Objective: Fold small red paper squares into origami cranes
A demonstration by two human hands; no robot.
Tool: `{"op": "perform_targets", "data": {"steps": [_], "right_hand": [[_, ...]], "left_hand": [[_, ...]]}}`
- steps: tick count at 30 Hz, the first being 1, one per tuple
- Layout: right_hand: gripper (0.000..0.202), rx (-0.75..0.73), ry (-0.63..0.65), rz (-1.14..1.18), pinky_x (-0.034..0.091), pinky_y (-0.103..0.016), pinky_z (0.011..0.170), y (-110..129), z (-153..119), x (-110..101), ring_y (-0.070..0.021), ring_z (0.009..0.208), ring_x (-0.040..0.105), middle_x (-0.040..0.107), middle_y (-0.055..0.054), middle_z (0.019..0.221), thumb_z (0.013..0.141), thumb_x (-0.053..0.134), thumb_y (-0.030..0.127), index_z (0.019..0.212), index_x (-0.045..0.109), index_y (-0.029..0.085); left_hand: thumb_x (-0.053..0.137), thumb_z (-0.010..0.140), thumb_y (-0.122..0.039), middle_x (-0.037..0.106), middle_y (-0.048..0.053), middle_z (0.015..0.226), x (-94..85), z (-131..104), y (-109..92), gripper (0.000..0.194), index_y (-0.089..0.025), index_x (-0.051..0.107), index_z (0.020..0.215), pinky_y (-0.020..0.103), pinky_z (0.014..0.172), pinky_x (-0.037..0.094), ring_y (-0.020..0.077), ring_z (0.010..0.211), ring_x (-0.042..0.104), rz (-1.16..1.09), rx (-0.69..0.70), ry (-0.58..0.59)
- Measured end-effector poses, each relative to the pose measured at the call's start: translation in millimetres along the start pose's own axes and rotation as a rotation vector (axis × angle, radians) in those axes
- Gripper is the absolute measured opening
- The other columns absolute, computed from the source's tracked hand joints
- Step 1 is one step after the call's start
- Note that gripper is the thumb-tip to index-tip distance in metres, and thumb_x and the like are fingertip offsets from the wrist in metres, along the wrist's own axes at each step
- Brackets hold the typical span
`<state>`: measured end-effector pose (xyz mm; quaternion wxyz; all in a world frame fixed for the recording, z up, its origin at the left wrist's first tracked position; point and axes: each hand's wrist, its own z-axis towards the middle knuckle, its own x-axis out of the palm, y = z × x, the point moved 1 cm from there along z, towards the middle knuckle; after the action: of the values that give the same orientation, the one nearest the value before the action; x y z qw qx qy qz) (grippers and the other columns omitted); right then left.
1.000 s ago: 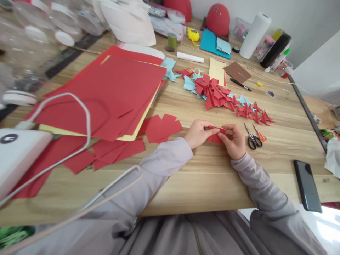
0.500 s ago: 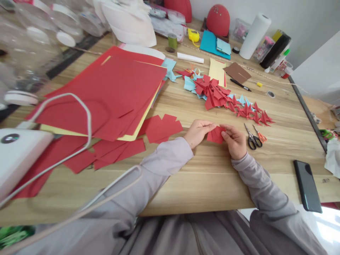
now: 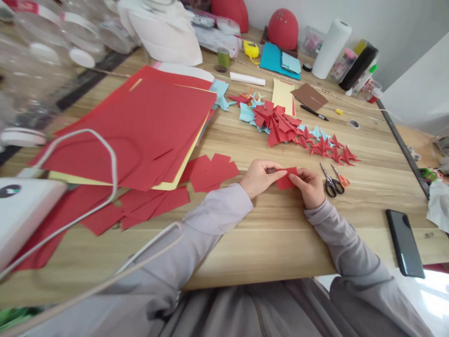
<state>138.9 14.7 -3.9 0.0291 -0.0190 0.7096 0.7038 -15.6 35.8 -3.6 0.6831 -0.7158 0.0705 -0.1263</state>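
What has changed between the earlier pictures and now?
The red paper showed creased flaps half a second ago; now it shows a plainer face. The left hand has brought its thumb over the paper's upper left part; the right hand keeps hold of the right side. The black scissors, phone and red sheets stayed in place; the view shifted slightly.

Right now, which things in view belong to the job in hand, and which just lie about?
Job: red paper, held by left hand and right hand; likely red pieces, folded shapes.
Lying about, seemingly: phone, tape measure, pen, white roll.
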Motion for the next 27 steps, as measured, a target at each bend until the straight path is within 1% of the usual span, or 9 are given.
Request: {"op": "perform_targets", "data": {"steps": [3, 5, 8, 11, 14, 18, 23, 25, 27], "right_hand": [[0.025, -0.042, -0.064, -0.045, 0.047, -0.024, 0.051, -1, 2, -5, -0.011, 0.053, 0.055, 0.066, -0.001, 0.062, 0.064, 0.074, 0.04, 0.068, 0.067, 0.016], [0.026, -0.059, -0.039, -0.081, 0.045, -0.024, 0.05, -2, 2, -6, -0.0108, 0.053, 0.053, 0.065, 0.0, 0.061, 0.064, 0.073, 0.041, 0.067, 0.066, 0.016], [0.027, -0.098, 0.008, -0.137, 0.042, -0.024, 0.049, 0, 1, -5, -0.0098, 0.051, 0.05, 0.061, 0.001, 0.056, 0.065, 0.072, 0.042, 0.065, 0.064, 0.016], [0.029, -0.092, 0.024, -0.127, 0.04, -0.023, 0.048, 1, 0, -2, -0.0086, 0.049, 0.048, 0.057, 0.003, 0.054, 0.065, 0.072, 0.043, 0.064, 0.062, 0.016], [0.029, -0.053, 0.018, -0.035, 0.041, -0.023, 0.049, 0, 0, 0, -0.009, 0.05, 0.049, 0.058, 0.003, 0.056, 0.064, 0.073, 0.043, 0.065, 0.062, 0.016], [0.024, -0.007, -0.034, 0.115, 0.042, -0.022, 0.049, -6, 1, 1, -0.0093, 0.05, 0.05, 0.059, 0.003, 0.056, 0.062, 0.075, 0.037, 0.064, 0.063, 0.017], [0.021, 0.048, -0.142, 0.284, 0.043, -0.023, 0.049, -10, 5, -3, -0.0103, 0.051, 0.053, 0.062, 0.002, 0.059, 0.06, 0.078, 0.032, 0.064, 0.063, 0.017], [0.021, 0.056, -0.162, 0.301, 0.043, -0.023, 0.049, -10, 5, -5, -0.0104, 0.05, 0.053, 0.061, 0.003, 0.058, 0.059, 0.078, 0.032, 0.064, 0.063, 0.017], [0.02, 0.052, -0.157, 0.281, 0.04, -0.023, 0.047, -10, 5, -6, -0.0101, 0.05, 0.051, 0.06, 0.003, 0.057, 0.061, 0.076, 0.033, 0.064, 0.064, 0.017]], "left_hand": [[0.071, 0.064, -0.033, 0.063, 0.002, 0.058, 1.7, -1, 2, 0.023, -0.012, 0.069, 0.07, 0.023, 0.05, 0.042, 0.0105, 0.051, 0.053, 0.009, -0.029, 0.083], [0.068, 0.066, -0.031, 0.061, 0.001, 0.056, 1.8, 0, 6, 0.019, -0.012, 0.068, 0.067, 0.022, 0.049, 0.039, 0.0097, 0.051, 0.052, 0.051, -0.004, 0.116], [0.063, 0.07, -0.031, 0.059, 0.001, 0.058, 1.0, 1, 10, 0.02, -0.013, 0.066, 0.064, 0.021, 0.048, 0.036, 0.0084, 0.051, 0.049, 0.113, 0.056, 0.147], [0.064, 0.07, -0.03, 0.06, 0.001, 0.06, 0.1, 1, 9, 0.019, -0.013, 0.066, 0.062, 0.021, 0.048, 0.035, 0.0087, 0.052, 0.048, 0.126, 0.074, 0.14], [0.066, 0.067, -0.031, 0.063, 0.002, 0.063, 0.0, -1, 4, 0.018, -0.013, 0.068, 0.065, 0.022, 0.05, 0.039, 0.0106, 0.055, 0.052, 0.081, 0.063, 0.104], [0.068, 0.065, -0.03, 0.064, 0.003, 0.06, 1.3, -4, -3, 0.018, -0.012, 0.07, 0.069, 0.023, 0.051, 0.044, 0.0116, 0.052, 0.056, 0.021, -0.014, 0.078], [0.066, 0.067, -0.022, 0.064, 0.003, 0.054, 2.7, -6, -6, 0.01, -0.011, 0.066, 0.065, 0.022, 0.05, 0.047, 0.0114, 0.048, 0.059, -0.019, -0.1, 0.026], [0.065, 0.067, -0.02, 0.065, 0.003, 0.055, 2.8, -6, -6, 0.009, -0.011, 0.065, 0.065, 0.022, 0.05, 0.048, 0.0107, 0.047, 0.059, -0.032, -0.117, 0.015], [0.066, 0.066, -0.019, 0.065, 0.003, 0.055, 2.5, -5, -6, 0.008, -0.011, 0.065, 0.065, 0.021, 0.05, 0.049, 0.0102, 0.046, 0.059, -0.036, -0.117, 0.018]]}}
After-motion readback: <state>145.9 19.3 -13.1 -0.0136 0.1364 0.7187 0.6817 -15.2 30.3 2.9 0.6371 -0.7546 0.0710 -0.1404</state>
